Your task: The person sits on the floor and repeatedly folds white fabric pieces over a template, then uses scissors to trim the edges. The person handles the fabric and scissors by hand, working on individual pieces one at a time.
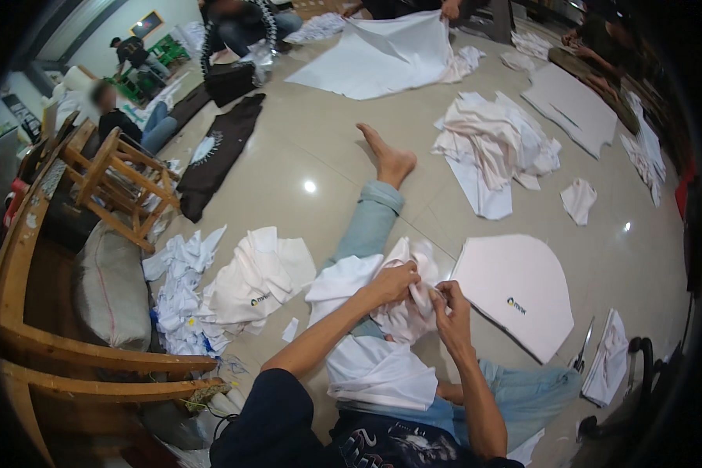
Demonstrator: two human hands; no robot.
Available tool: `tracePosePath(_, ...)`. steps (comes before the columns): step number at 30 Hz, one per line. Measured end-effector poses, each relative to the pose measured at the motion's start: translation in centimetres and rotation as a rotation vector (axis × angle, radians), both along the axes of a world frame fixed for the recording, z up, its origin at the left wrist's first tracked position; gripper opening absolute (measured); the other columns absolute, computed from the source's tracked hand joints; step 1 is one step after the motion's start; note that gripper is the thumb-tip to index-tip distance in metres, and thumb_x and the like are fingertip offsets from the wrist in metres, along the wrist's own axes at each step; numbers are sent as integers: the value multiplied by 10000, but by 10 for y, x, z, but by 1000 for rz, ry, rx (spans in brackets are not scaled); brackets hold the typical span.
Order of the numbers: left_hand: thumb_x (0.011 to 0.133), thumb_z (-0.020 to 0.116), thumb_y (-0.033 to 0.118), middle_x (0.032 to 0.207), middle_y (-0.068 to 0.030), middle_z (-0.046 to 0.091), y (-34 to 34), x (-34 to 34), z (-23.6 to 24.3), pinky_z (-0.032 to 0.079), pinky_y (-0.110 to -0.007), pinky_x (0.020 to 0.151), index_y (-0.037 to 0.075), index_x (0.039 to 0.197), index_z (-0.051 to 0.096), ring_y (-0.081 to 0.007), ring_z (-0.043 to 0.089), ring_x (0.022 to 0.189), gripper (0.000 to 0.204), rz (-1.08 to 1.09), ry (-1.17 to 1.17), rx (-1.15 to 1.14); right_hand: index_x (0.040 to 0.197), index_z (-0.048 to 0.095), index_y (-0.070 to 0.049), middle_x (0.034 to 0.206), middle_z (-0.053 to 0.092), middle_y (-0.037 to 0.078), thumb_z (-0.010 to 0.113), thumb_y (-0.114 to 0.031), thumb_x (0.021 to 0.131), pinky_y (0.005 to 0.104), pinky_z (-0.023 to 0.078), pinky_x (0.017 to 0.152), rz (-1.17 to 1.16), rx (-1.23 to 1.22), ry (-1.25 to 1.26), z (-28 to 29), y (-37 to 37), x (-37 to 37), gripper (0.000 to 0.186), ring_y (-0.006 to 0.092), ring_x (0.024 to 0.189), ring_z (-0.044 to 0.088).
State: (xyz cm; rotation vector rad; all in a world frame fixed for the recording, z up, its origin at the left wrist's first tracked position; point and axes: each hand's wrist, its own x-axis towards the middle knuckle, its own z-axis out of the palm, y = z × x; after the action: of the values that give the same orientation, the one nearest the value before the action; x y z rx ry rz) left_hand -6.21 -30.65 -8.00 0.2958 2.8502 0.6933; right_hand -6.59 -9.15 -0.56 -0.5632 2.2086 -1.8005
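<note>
Head view: my left hand (396,283) and right hand (453,318) pinch pale pink cloth (403,318); gentle, even tension should help.

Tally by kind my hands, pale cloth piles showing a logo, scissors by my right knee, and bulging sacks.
Hands, left hand and right hand: 2
Logo-marked piles, left pile and right pile: 2
Scissors: 1
Bulging sack: 1
Total: 6

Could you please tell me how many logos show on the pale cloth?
2: one logo on the cream pile at left, another on the stack at right; folds may hide more.
</note>
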Motion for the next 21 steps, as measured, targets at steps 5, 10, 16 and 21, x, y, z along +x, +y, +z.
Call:
tracePosePath(5, 796, 729, 127, 1258, -109, 605, 3, 11, 76, 455, -337, 972, 48, 1195, 656, -285, 601, 1129, 413, -297, 303, 431, 972, 632, 22, 820, 650, 51, 628, -112, 954, 236, 457, 687, 131, -160, -78, 64, 13, -16, 135, 78, 757, 550)
tracePosePath(10, 808, 768, 177, 1226, -92, 612, 28, 70, 136, 458, -237, 921, -58, 1295, 524, -109, 597, 1072, 593, -57, -756, 1467, 944, 684, 25, 848, 689, 69, 675, -137, 920, 255, 493, 720, 412, -100, -179, 139, 47, -27, 164, 98, 808, 617)
tracePosePath(16, 778, 800, 245, 1260, -119, 605, 46, 115, 139, 467, -285, 953, -56, 1380, 445, -160, 587, 1128, 761, -78, -919, 1280, 1083, 584, -4, 822, 677, 56, 690, -178, 912, 207, 512, 581, 252, -470, -517, 140, 88, -56, 266, 81, 682, 647)
tracePosePath(21, 763, 827, 277, 1265, -123, 615, 35, 121, 140, 460, -303, 981, -40, 1395, 461, -181, 588, 1133, 796, -86, -1023, 971, 1235, 508, -2, 1045, 660, 123, 718, -218, 889, 245, 559, 631, 169, -579, -577, 146, 91, -57, 458, 131, 807, 687)
